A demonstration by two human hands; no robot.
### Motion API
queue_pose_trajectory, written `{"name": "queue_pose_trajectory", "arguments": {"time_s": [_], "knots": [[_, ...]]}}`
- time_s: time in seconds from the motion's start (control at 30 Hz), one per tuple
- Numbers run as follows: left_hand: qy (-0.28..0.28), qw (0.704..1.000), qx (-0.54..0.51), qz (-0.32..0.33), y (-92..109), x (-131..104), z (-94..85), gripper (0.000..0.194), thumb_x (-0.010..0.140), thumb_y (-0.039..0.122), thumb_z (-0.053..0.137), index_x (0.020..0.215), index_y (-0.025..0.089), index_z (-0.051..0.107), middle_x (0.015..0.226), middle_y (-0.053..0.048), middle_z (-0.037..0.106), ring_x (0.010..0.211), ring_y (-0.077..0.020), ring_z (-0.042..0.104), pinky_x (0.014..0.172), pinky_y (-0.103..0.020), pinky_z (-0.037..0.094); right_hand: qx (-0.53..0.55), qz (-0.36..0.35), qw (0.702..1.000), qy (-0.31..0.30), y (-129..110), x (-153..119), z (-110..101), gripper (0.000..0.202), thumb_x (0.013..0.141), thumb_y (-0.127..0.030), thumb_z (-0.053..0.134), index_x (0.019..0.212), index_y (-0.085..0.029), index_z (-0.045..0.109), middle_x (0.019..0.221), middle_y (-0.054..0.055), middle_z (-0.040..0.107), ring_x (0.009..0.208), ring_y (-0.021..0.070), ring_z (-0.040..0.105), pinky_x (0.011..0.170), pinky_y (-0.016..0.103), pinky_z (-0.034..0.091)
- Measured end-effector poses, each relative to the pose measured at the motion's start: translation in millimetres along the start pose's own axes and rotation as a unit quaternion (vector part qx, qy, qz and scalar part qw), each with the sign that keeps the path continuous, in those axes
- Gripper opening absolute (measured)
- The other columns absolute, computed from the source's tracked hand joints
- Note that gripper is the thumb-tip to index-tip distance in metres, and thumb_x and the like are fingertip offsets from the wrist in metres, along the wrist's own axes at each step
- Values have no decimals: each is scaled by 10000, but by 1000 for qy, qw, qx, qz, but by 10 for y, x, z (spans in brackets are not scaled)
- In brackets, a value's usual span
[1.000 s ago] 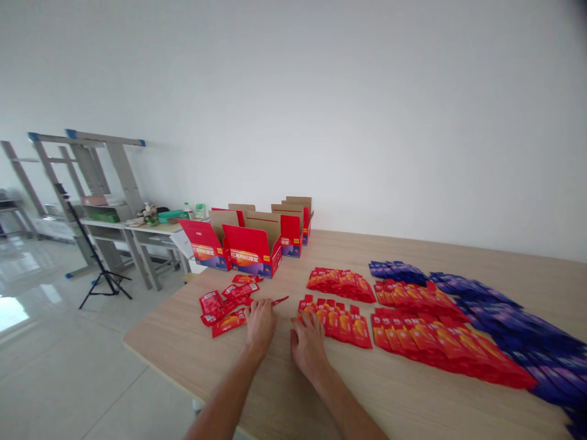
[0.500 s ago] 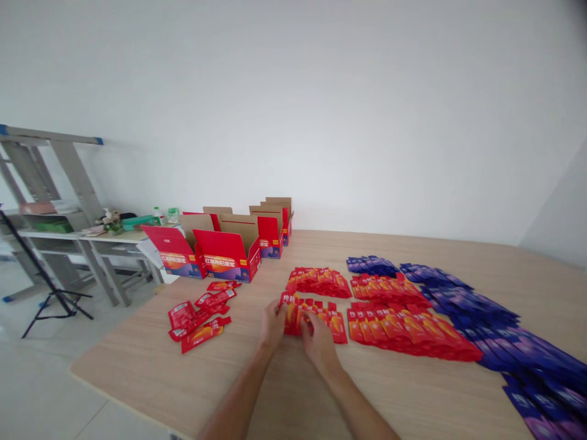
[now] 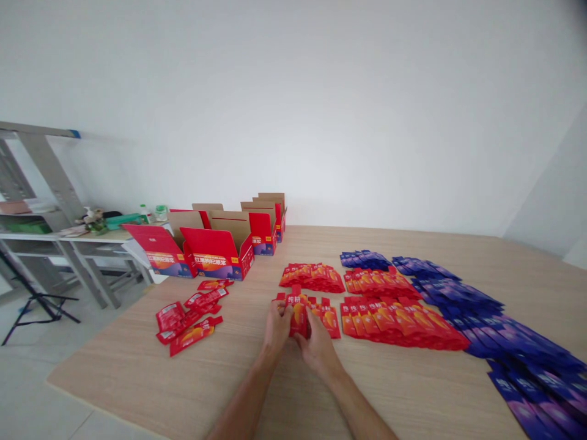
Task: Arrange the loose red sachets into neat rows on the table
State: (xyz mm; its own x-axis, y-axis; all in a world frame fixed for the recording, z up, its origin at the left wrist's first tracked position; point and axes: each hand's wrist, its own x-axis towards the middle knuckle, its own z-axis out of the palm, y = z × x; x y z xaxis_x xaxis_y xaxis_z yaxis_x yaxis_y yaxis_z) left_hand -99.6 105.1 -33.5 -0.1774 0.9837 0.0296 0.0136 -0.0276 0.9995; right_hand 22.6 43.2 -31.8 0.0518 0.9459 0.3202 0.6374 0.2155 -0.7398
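A red pouch (image 3: 298,311) with an orange fruit print stands tilted toward me between my two hands, its spout end up. My left hand (image 3: 277,330) is closed on its left edge, thumb on the front. On the right edge, my right hand (image 3: 317,347) is closed too, fingers partly hidden behind the pouch. It may be one pouch or several together; I cannot tell. Right behind my right hand lies a short row of red pouches (image 3: 330,319). A larger overlapping row of red pouches (image 3: 398,324) lies farther right, and another fanned group (image 3: 312,278) sits just beyond my hands.
Several loose red pouches (image 3: 192,336) lie at the left. Behind them stand open red cartons (image 3: 211,250) with raised brown flaps. Stacks of dark blue pouches (image 3: 513,339) run along the right. The table's left edge (image 3: 96,333) drops to the floor; a black tripod (image 3: 34,296) stands beyond.
My right hand has moved in toward the left hand and now grips the red pouch's right side. The pouch has risen more upright in front of the row. The view has shifted slightly.
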Motion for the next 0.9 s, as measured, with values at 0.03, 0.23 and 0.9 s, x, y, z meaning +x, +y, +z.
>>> {"name": "queue_pose_trajectory", "arguments": {"time_s": [0.03,0.23,0.9], "knots": [[-11,1000,3,8,31,-14,0,179,858,239,557,1020,164,571,858,-42,720,705,-152,691,605,-240,543,-4,3,1000,1,16,8,-21,732,773,-196,620,1471,-105,420,1459,186,502,1372,289,462,1159,457,354],[-159,980,80,89,189,-134,52,457,662,33,539,1082,176,652,1050,-38,729,937,-172,688,814,-261,561,-6,24,1000,-2,216,67,-256,618,783,-176,579,1399,-144,528,1353,152,600,1259,278,569,1095,430,431],[-178,834,466,236,134,-580,450,452,921,239,451,1351,223,589,1406,-110,568,1320,-294,464,1124,-490,341,-241,20,970,9,360,-117,-584,378,961,-217,411,1199,-147,696,1204,119,683,1077,274,568,1030,371,349]]}}
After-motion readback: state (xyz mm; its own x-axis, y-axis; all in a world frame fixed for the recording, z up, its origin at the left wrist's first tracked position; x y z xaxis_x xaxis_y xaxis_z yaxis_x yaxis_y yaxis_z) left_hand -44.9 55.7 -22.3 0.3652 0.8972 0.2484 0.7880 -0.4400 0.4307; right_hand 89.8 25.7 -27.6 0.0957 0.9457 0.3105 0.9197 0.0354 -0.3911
